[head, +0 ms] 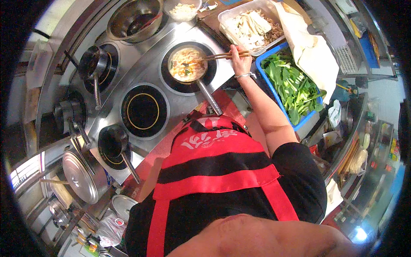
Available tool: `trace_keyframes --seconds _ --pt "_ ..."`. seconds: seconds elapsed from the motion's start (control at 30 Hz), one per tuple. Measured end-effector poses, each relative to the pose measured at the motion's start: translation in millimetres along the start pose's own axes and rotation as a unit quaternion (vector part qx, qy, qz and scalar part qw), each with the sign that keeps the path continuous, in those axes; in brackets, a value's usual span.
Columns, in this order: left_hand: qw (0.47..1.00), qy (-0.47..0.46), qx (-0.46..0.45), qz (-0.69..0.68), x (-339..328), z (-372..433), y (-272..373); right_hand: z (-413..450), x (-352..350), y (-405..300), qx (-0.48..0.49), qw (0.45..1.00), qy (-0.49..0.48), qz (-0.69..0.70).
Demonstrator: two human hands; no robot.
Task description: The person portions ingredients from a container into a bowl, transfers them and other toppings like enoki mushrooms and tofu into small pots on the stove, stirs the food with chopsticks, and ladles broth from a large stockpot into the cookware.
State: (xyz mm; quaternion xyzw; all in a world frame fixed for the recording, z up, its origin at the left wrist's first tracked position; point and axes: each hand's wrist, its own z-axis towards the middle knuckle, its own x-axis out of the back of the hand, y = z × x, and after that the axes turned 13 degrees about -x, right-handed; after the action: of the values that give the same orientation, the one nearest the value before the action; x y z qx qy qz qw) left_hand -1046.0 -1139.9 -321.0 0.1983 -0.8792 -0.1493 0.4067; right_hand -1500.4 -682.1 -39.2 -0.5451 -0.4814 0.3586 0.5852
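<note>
My right hand [241,61], with a bracelet at its wrist, is closed around wooden chopsticks [224,56]. Their tips reach into a long-handled pan [208,90] that holds noodle-like food in broth [187,64] with bits of green leaf. The pan sits on a round black cooking plate [164,66], its metal handle pointing toward my red and black apron [218,141]. Just beyond my right hand is a clear plastic tub [224,24] of pale sliced food and mushrooms. My left hand is out of view.
A blue basket [278,96] of leafy greens lies right of my forearm, partly under a cream cloth [316,54]. A bare cooking plate [144,110] is at centre left. Several pans, one a dark saucepan [96,62], stand left, with a large metal bowl [117,27] and a lidded pot [78,178].
</note>
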Motion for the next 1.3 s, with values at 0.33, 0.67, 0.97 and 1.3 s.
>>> trace_keyframes --seconds 0.33,0.67,0.97,1.3 --pt "0.997 0.038 -0.066 0.027 66.8 66.9 48.0 23.2 16.5 0.0 0.059 0.996 0.057 0.038" --pt "0.957 -0.011 -0.25 0.149 162.8 192.0 136.2 -20.7 16.3 3.2 0.113 0.982 0.072 -0.134" --pt "0.889 -0.083 -0.386 0.232 173.5 241.9 214.0 -108.7 43.0 -5.7 0.149 0.962 0.015 -0.23" --pt "0.789 -0.167 -0.506 0.305 106.2 178.5 296.1 -386.5 219.7 -38.2 0.172 0.903 0.373 -0.127"
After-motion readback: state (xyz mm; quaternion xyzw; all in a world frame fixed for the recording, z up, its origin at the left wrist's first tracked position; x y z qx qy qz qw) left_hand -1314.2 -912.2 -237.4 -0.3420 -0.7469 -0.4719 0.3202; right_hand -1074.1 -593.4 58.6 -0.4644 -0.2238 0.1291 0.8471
